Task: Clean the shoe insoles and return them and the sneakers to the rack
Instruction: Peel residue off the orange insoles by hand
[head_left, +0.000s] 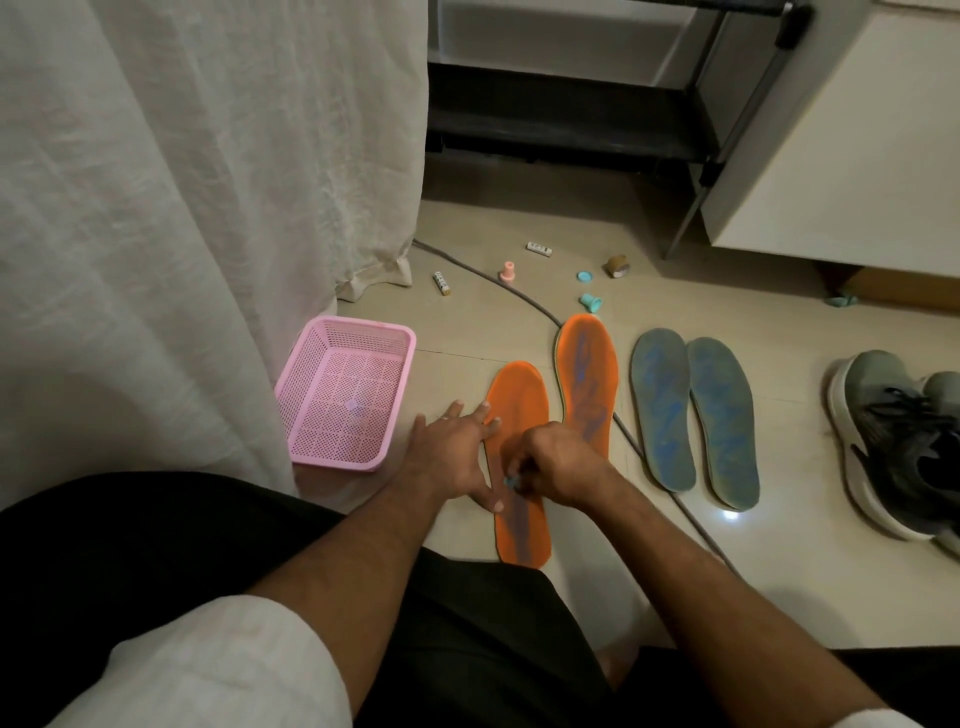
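Two orange insoles lie on the tiled floor; the nearer one is under my hands, the other lies just right of it. My left hand presses flat on the near insole's left edge with spread fingers. My right hand is curled and pinches a small teal object against that insole. Two grey-blue insoles lie side by side further right. A pair of grey sneakers sits at the right edge. The black shoe rack stands at the back.
A pink mesh basket sits left of the insoles by a white curtain. A grey cable crosses the floor under the insoles. Small caps, tubes and a tape roll are scattered behind. A white cabinet stands right.
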